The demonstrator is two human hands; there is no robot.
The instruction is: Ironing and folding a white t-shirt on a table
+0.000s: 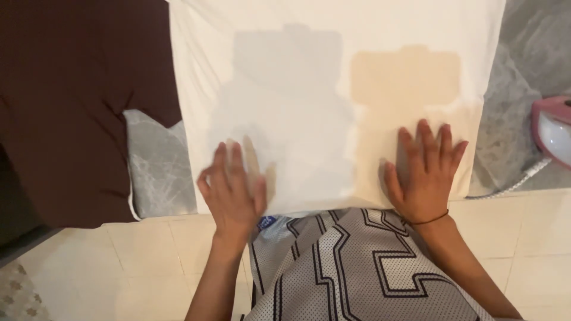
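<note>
Home laundry spot, iron (pixel 554 132), tiled floor (pixel 143 267)

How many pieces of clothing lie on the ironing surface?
2. A white garment lies spread in the middle under the left hand and right hand; a dark brown garment lies at the left. More may be hidden beyond the frame.

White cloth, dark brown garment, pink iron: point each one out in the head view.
White cloth (pixel 333 77), head view: middle of the flat upper part.
Dark brown garment (pixel 71 107), head view: middle of the fabric at the left.
Pink iron (pixel 553 128), head view: its body at the right edge.
</note>
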